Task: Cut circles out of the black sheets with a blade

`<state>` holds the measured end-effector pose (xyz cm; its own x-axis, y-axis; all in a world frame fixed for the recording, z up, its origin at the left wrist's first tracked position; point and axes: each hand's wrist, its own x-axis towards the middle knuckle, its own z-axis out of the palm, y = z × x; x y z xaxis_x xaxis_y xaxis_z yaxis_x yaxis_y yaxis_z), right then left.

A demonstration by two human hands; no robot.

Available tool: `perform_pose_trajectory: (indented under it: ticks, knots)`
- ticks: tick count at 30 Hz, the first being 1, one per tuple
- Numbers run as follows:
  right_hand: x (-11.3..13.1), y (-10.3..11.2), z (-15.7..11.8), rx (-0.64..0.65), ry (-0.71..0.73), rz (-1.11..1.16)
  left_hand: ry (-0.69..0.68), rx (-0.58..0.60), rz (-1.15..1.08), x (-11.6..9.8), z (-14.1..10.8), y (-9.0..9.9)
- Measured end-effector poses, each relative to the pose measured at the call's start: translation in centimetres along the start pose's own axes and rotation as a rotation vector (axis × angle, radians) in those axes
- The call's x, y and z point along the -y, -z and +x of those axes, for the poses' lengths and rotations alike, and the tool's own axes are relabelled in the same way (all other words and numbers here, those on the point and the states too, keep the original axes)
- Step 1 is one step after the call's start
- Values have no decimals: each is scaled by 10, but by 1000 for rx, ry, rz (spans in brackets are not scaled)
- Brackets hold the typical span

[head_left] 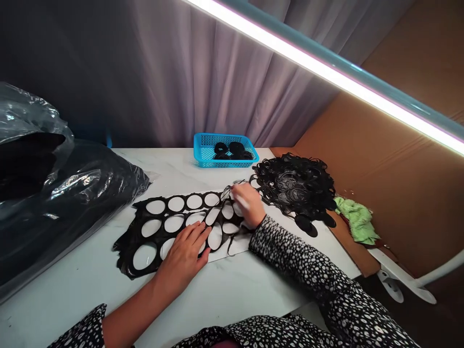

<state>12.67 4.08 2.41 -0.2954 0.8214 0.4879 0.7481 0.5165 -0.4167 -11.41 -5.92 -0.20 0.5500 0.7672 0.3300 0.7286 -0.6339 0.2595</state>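
A thin black sheet with rows of large round holes [162, 221] lies over a white backing on the table. Flat on its lower middle rests my left hand [185, 253], fingers stretched out and pressing it down. At the right end, my right hand [250, 203] is closed on the sheet's edge, slightly blurred. Around its fingers the black strips are lifted and twisted, and the holes nearby are pulled into ovals. A pale streak shows at the right fingers; I cannot tell what it is.
A blue basket [226, 164] with black round pieces stands at the back. Right of it is a heap of black ring-like scraps [295, 186]. A clear bag of black material [72, 193] fills the left. A green cloth [357, 220] lies right; a lamp tube [326, 67] crosses above.
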Motion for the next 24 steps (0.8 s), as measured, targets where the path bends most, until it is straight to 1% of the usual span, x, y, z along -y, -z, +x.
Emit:
perform_pose_trajectory:
  ticks: [1,2,3,5,7,9,11,13,16,19,22,24]
  knots:
    - [-13,6,7,-86,-126,13,5,5,-8,-1,-1,0]
    - [-25,11,13,-138,-244,55,9,6,-16,-1,-2,1]
    - [-35,15,17,-153,-357,123,12,4,-23,-2,-2,1]
    - [-46,18,19,-113,-535,323,17,-7,-33,-3,-2,2]
    - [-44,17,17,-49,-637,563,13,-3,-42,-3,2,7]
    - [-34,14,15,41,-676,812,6,16,-49,-2,8,14]
    - [-21,12,14,179,-706,1043,5,23,-56,-3,17,20]
    - [-11,12,15,313,-733,1215,-1,10,-65,-4,26,22]
    - [-4,13,17,449,-782,1378,-89,14,-97,-4,39,13]
    - [-3,17,23,601,-815,1510,-180,57,-130,0,47,-1]
    - [1,21,34,774,-758,1633,-218,131,-131,7,49,-6]
    - [7,20,45,840,-730,1711,-229,191,-115,11,48,-4]
